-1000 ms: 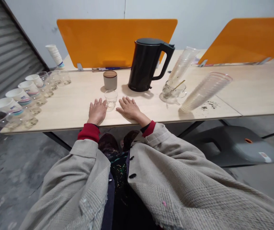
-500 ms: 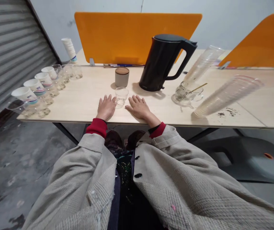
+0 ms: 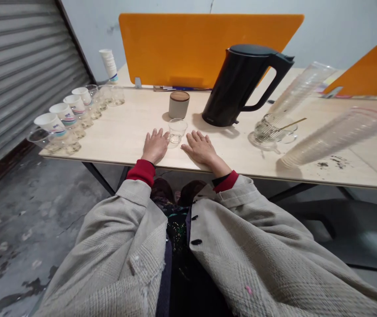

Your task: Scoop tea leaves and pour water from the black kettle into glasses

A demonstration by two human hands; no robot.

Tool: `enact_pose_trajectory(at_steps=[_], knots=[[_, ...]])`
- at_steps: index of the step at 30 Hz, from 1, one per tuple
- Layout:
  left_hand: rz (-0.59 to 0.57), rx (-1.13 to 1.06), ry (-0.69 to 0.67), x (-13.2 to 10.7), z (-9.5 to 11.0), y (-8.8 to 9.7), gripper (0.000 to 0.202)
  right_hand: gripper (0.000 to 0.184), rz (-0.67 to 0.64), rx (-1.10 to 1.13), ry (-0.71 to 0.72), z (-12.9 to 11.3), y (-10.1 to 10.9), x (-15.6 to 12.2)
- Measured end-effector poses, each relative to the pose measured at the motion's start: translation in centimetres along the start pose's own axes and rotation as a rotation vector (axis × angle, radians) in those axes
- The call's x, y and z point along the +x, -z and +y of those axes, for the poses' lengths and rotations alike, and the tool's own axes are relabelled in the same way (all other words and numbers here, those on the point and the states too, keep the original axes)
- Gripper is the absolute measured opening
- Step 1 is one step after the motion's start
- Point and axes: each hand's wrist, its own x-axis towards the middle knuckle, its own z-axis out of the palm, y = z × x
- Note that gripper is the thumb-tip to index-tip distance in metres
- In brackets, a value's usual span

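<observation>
My left hand lies flat on the light wooden table, fingers spread, holding nothing. My right hand lies flat the same way a little to the right. Between them, just past the fingertips, stands a small clear glass cup; my left fingertips are next to it, contact unclear. Behind the cup sits a grey jar with a brown lid. A black electric kettle stands to the right of the jar.
A row of paper cups and clear cups lines the table's left edge, with a paper cup stack at the back. Right of the kettle are a glass dish with a strainer and two leaning stacks of clear plastic cups. Orange dividers stand behind.
Both hands stay flat on the table beside the glass cup. Only the camera view has shifted, moving everything rightward in the picture.
</observation>
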Motion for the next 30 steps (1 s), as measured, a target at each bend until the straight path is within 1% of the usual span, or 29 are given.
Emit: enact_pose_trajectory(at_steps=[9, 16, 30], knots=[[0.012, 0.032, 0.015, -0.15, 0.31, 0.18, 0.063, 0.078, -0.012, 0.001, 0.009, -0.43, 0.70, -0.39], [0.005, 0.040, 0.004, -0.27, 0.43, 0.68, 0.064, 0.076, 0.003, 0.003, 0.017, -0.18, 0.44, -0.15], [0.016, 0.045, 0.003, -0.17, 0.29, 0.54, 0.064, 0.077, 0.022, 0.007, 0.028, 0.08, 0.12, 0.02]])
